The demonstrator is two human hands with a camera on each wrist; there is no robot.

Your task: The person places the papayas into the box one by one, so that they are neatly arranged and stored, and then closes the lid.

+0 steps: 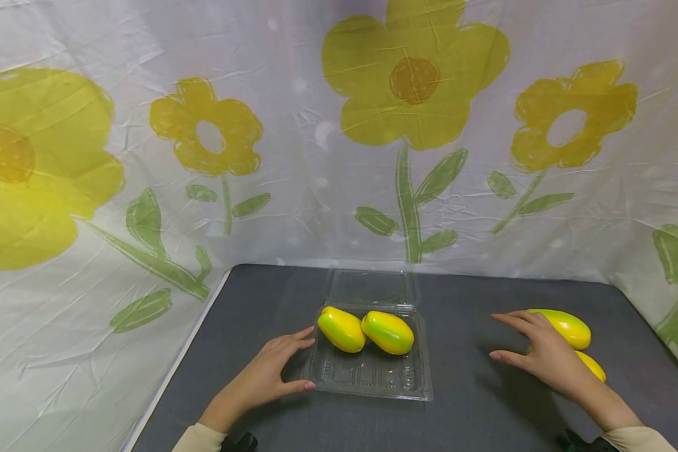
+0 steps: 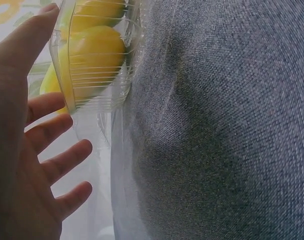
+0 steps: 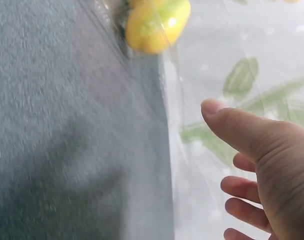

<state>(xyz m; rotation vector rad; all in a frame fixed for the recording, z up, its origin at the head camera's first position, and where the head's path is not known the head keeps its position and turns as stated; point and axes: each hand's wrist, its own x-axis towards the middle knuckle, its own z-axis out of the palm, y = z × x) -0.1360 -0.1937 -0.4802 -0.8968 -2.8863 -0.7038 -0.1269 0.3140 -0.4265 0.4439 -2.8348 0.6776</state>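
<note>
A clear plastic clamshell box lies with its lid folded back. Side by side in its far half are two glossy, papaya-shaped yellow-green fruits, the left fruit and the right fruit. My left hand is at the box's left side, thumb and fingers spread, fingertips right at the rim. In the left wrist view the box wall appears beside that thumb. Well right of the box, my right hand hovers above the table with relaxed fingers, holding nothing. It partly hides two more such fruits, a far fruit and a near fruit.
A dark grey table carries everything. Behind it and along the sides hangs a white curtain printed with yellow flowers. Bare table surface lies between the box and my right hand.
</note>
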